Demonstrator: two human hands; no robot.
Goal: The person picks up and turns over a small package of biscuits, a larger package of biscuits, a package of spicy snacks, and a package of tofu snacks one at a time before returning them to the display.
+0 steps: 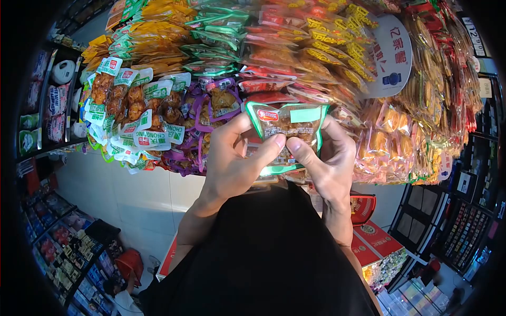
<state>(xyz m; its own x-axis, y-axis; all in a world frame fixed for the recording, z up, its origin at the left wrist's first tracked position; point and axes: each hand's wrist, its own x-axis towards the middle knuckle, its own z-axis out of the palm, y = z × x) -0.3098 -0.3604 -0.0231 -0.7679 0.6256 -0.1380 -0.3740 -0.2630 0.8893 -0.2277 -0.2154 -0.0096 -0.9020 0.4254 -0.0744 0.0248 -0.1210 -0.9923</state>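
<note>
Between my two hands is a green-edged clear snack packet (303, 126) with a red logo and brown food inside. My left hand (232, 158) grips its left side, thumb pressed on the front. On the right side my right hand (329, 163) pinches it the same way, and the two thumbs nearly meet at the middle. Just behind the packet lie stacked red snack packets (266, 85). Left of my left hand are purple-edged packets (213, 105) and white-and-green packets (142, 105) of brown food.
An oval white sign (391, 58) stands among the packets at right. Clear packets of yellowish food (387, 137) lie below it. Red boxes (369, 239) stand at the lower right. Shelves (68, 247) line the left, where a person (126, 300) is partly visible.
</note>
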